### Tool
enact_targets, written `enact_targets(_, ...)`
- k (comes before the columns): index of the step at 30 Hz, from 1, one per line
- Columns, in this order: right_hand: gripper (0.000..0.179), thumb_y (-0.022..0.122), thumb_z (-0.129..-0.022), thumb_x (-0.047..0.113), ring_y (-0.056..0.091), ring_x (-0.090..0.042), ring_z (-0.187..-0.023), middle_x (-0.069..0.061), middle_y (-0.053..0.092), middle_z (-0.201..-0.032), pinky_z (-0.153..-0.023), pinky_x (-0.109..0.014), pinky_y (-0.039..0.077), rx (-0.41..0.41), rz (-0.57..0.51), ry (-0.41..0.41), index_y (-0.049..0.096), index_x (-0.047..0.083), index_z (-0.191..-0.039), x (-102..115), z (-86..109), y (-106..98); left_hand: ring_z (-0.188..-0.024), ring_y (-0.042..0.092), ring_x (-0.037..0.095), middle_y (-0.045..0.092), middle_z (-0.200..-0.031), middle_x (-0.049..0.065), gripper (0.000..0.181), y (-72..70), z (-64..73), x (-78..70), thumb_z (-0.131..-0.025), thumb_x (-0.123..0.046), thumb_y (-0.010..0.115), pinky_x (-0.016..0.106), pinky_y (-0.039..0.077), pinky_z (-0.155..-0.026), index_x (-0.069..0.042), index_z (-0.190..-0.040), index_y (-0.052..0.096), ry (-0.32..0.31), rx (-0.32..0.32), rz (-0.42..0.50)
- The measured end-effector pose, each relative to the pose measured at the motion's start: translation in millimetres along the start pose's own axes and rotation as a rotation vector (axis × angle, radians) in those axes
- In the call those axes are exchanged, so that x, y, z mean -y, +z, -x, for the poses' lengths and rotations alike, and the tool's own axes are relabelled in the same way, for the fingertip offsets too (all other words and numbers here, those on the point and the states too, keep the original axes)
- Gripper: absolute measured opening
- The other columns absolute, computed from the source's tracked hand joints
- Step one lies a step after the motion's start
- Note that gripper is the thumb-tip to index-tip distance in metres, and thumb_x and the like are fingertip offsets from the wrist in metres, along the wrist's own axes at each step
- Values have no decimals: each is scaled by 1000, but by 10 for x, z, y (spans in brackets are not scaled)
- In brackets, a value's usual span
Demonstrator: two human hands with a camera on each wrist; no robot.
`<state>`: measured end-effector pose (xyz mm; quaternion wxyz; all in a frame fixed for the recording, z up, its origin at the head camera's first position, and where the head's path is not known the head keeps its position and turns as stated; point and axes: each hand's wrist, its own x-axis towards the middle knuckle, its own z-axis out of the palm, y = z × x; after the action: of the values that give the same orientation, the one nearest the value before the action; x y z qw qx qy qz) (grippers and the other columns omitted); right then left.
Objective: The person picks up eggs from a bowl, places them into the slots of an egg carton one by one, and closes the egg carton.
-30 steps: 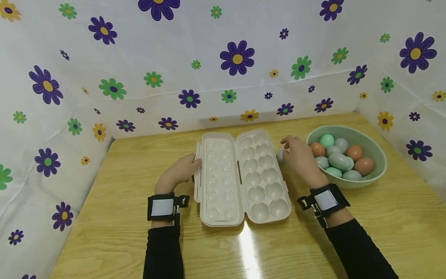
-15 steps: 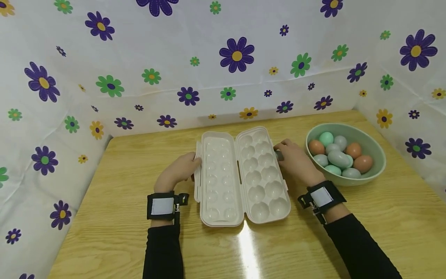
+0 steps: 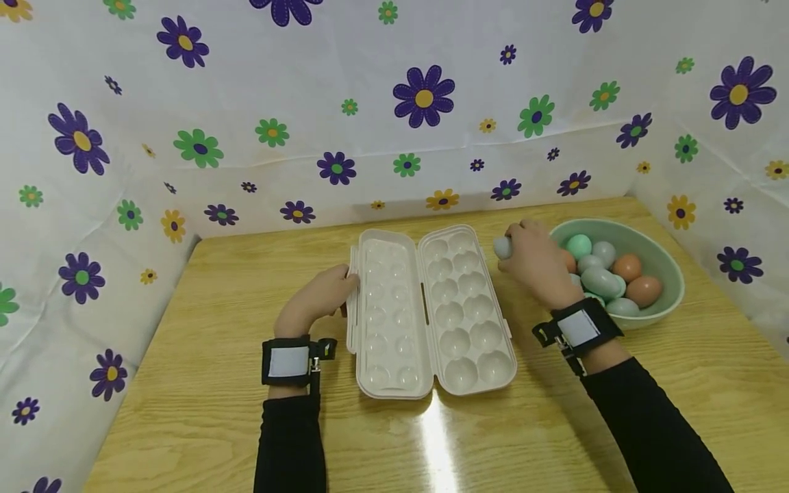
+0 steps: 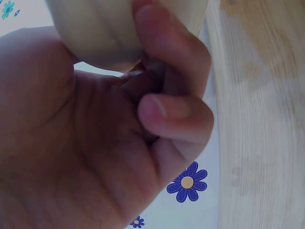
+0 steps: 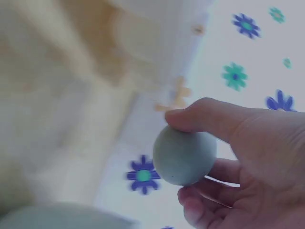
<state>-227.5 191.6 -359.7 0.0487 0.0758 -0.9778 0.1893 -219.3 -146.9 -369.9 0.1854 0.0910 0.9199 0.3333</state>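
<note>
Right grip [image 3: 537, 263]: pinching a grey-green egg [image 3: 502, 247], thumb on one side, fingers on the other. Egg sits in the gap between the carton and the bowl, nearer the carton, touching neither.

Left grip [image 3: 317, 298]: fingers curled, pinching the outer left edge of the egg carton [image 3: 387, 301]. Carton lies open on the desk [image 3: 234, 308], hinge down the middle; shallow cups in the left half, deeper ones in two columns in the right half.

Green bowl [image 3: 669, 270] on the desk, right of the right grip, which partly covers its near left rim in the head view. Inside: eggs in brown [image 3: 644, 291], grey and mint, piled together.

Black straps on both wrists, black sleeves. Flowered cloth [image 3: 364, 75] behind and at both sides. Right wrist view blurry at left.
</note>
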Motion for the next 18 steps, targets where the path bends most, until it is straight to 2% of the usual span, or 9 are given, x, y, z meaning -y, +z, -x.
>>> enact_targets(3, 43, 66, -78, 12, 55, -42, -99, -30, 60, -111, -86, -57, 50, -15, -79, -11, 56, -12, -113, 141, -190, -138, -62, 53, 26, 57, -74, 9, 35, -4, -13, 7, -101, -26, 29, 25, 38, -48, -2, -106, 55, -1, -6, 9)
enact_targets(7, 45, 67, -79, 14, 59, -37, -96, -27, 63, -112, -86, -54, 54, 64, -182, -31, 54, -8, -117, 424, -445, -116, -62, 56, 27, 58, -73, 10, 35, -4, -24, 28, -101, -25, 30, 24, 38, -48, -1, -104, 55, -1, -17, 20)
enact_targets(12, 44, 71, -79, 13, 61, -33, -95, -24, 65, -110, -86, -49, 55, 133, -206, -87, 55, -6, -115, 626, -640, 212, -60, 54, 26, 57, -73, 10, 35, 10, -12, 18, -101, -26, 31, 24, 38, -47, -1, -103, 55, -8, -28, 22)
enact_targets(18, 41, 73, -81, 16, 61, -32, -96, -21, 67, -109, -87, -48, 55, 127, -225, -100, 57, -4, -113, 603, -684, 559, -57, 53, 24, 58, -69, 8, 35, -2, 16, -2, -101, -24, 31, 24, 37, -46, -1, -101, 56, -2, -38, 17)
